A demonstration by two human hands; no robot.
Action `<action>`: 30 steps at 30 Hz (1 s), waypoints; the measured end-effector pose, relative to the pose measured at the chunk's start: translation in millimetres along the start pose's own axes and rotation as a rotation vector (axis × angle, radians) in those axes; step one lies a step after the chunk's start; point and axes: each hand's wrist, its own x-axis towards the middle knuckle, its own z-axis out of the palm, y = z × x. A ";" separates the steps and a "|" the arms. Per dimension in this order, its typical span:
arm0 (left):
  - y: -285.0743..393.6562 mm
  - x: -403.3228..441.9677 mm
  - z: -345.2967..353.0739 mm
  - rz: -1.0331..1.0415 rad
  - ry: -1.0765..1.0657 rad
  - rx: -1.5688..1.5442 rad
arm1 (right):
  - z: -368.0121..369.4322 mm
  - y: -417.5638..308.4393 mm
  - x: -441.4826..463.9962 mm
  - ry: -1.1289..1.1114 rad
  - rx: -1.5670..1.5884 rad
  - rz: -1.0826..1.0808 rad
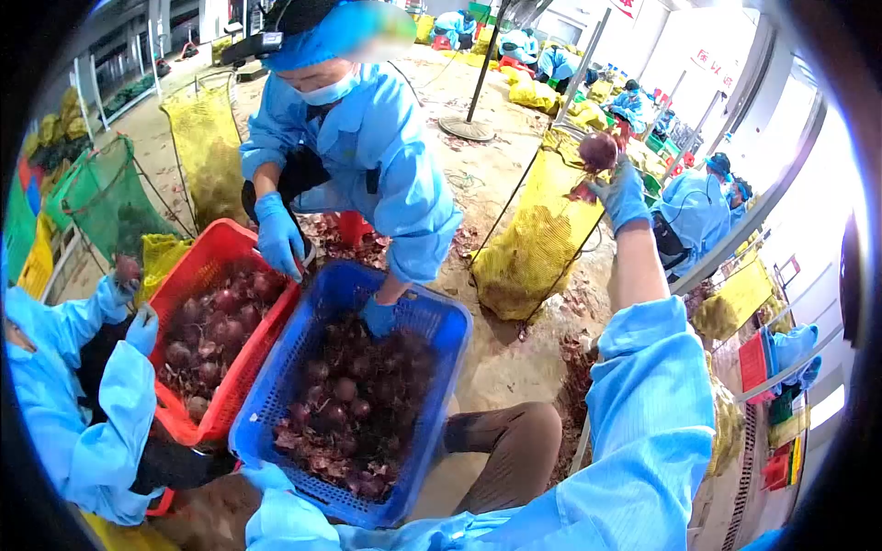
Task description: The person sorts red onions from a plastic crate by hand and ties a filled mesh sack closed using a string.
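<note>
My right hand (627,197), in a blue glove, reaches up and out at the right with fingers apart. A red onion (599,151) is just beyond its fingertips, and whether they still touch is hard to tell. Bits of red skin (582,193) show beside the hand. Behind is the mouth of a yellow mesh bag (533,234) on a frame. My left hand (267,477) is at the near left corner of a blue crate (441,344); its fingers are hidden. Red onions (344,390) and loose skins lie in that crate.
Opposite, a co-worker (354,156) reaches one gloved hand into the blue crate. A red crate (225,241) of onions stands against it, with another person (83,386) at its left. A metal pole (735,239) slants at the right. Onion skins litter the floor.
</note>
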 end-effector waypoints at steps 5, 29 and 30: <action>-12.9 5.7 -4.7 0.027 -0.006 0.014 | -13.7 41.0 -50.1 -0.320 -0.254 -0.230; 18.8 -33.1 -51.8 -0.217 -0.093 -0.060 | -78.5 585.7 -401.3 -1.611 -1.860 -0.270; 17.2 -31.2 -50.2 -0.222 -0.082 -0.046 | -102.4 619.9 -402.5 -1.589 -1.892 -0.392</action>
